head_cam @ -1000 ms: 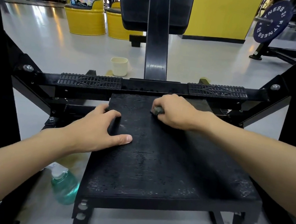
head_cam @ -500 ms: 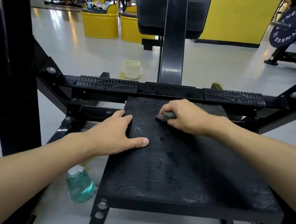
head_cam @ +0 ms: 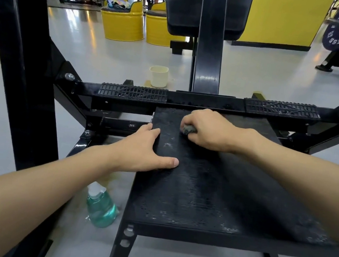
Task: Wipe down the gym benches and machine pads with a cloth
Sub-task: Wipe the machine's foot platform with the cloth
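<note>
While the left hand [head_cam: 139, 148] is lying flat, fingers straight, on the black pad [head_cam: 220, 191] mid-frame, the right hand [head_cam: 210, 130] is clenching a grey cloth [head_cam: 188, 129] against it.

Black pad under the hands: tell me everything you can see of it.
The black pad is a flat, rectangular platform with a finely ribbed, rubbery-looking top, flecked with pale specks near its front edge. It sits on a black metal frame. The left hand rests flat on its left edge, thumb across the top; the right hand presses a small grey cloth onto its far part.
</note>
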